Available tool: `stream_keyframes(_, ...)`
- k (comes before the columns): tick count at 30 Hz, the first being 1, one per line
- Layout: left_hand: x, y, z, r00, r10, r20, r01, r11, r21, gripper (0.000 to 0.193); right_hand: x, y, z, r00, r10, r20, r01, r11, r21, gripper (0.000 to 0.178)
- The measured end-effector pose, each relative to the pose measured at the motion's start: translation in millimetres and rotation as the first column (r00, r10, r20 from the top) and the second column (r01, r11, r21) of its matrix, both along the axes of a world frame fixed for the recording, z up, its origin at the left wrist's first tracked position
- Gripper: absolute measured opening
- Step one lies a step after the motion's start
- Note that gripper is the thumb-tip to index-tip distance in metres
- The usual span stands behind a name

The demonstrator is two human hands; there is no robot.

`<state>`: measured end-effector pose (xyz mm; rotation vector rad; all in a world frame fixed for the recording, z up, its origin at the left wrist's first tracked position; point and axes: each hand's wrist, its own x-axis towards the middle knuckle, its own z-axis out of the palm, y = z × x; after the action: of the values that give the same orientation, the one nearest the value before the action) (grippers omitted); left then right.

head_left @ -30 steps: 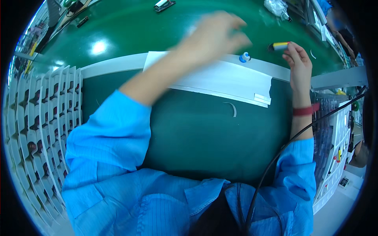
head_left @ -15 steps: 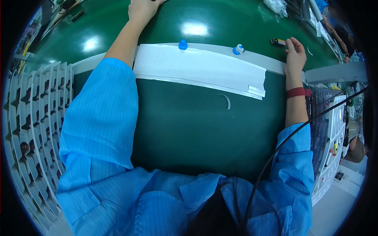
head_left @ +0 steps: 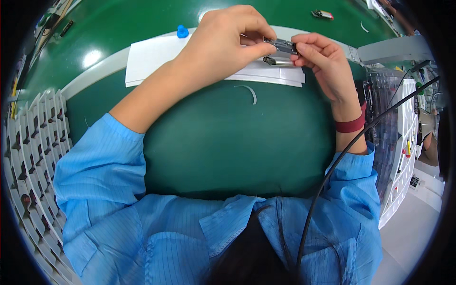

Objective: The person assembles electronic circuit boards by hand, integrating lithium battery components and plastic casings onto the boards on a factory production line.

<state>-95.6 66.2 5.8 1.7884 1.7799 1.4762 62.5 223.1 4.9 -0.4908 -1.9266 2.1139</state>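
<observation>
Above the white sheet, my left hand (head_left: 228, 40) pinches one end of a narrow dark grey part (head_left: 283, 46) between thumb and fingers. My right hand (head_left: 327, 61) has its fingers closed on the other end of that part. Just beneath it, a small silver cylinder with a black end (head_left: 280, 61) runs into the fingertips of my right hand; how it is gripped is partly hidden. The white sheet (head_left: 154, 59) lies under my left forearm and both hands. A blue bottle-like piece (head_left: 182, 32) stands by the sheet's far edge.
Farther right on the green table lies another small cylinder, silver and red with a black end (head_left: 323, 14). A thin curved strip (head_left: 251, 94) rests nearer me. White racks (head_left: 40, 142) stand at left, clear trays (head_left: 384, 109) at right. A black cable (head_left: 351, 140) crosses my right arm.
My left hand has come back from the far side to the middle. My right hand has moved left to meet it. The grey part and silver cylinder now show between them; the view has shifted.
</observation>
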Motion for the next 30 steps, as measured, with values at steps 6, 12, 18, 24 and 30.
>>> stream_keyframes(6, -7, 0, 9, 0.73, 0.062, 0.681, 0.23, 0.916, -0.329, 0.021, -8, -30, 14, 0.982, -0.085, -0.168, 0.146, 0.907, 0.395, 0.015)
stream_keyframes(12, -41, 0, 3, 0.234, 0.057, 0.971, 0.424, 0.892, -0.155, 0.02, 6, -23, 8, 0.986, -0.165, 0.019, 0.13, 0.839, 0.528, 0.013)
stream_keyframes(18, -21, -4, -7, 0.291, 0.007, 0.957, 0.365, 0.924, -0.118, 0.022, 12, -54, 13, 0.998, 0.051, -0.024, 0.014, 0.192, 0.981, 0.012)
stream_keyframes(24, -19, -3, -2, 0.477, -0.211, 0.853, 0.711, 0.663, -0.234, 0.015, -6, -16, 20, 0.927, 0.201, 0.316, -0.363, 0.691, 0.625, 0.008)
stream_keyframes(30, -2, -2, 0, 0.629, -0.233, 0.742, 0.659, 0.665, -0.35, 0.018, -5, -18, 17, 0.94, 0.191, 0.282, -0.329, 0.72, 0.611, 0.009)
